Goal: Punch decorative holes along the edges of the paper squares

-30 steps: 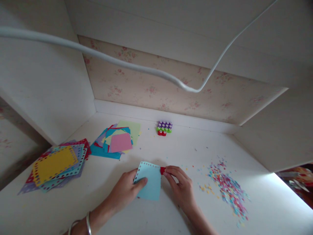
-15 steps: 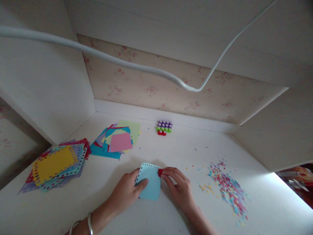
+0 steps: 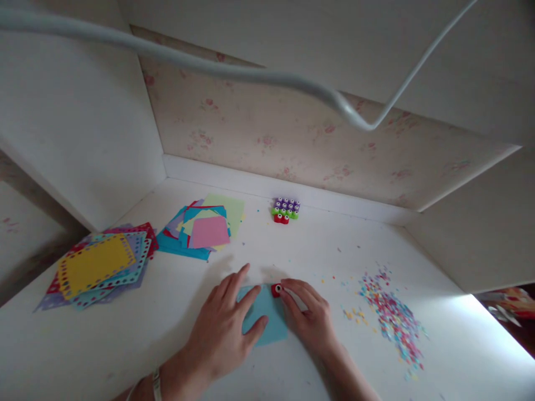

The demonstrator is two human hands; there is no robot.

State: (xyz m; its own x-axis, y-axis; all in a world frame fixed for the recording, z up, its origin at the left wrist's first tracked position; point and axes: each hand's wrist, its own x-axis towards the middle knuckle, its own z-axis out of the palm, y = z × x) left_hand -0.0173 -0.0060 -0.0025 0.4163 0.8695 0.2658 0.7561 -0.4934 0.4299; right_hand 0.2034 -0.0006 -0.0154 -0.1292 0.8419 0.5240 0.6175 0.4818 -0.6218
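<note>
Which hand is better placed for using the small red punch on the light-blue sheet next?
Right, I'd say: the right hand already grips the red punch at the far edge of the light-blue sheet. The left hand lies spread over the sheet, better suited to steadying it.

Two slim, silvery, rounded bangles (image 3: pixel 156 384) circle the wrist (image 3: pixel 170 374) behind the left hand (image 3: pixel 221 328).

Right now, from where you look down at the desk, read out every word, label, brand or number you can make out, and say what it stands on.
No readable text anywhere.
Bangle on the left wrist: too blurred to tell if it is marked.
Red punch in the right hand: too small to tell.
Light blue sheet: no writing visible.
</note>
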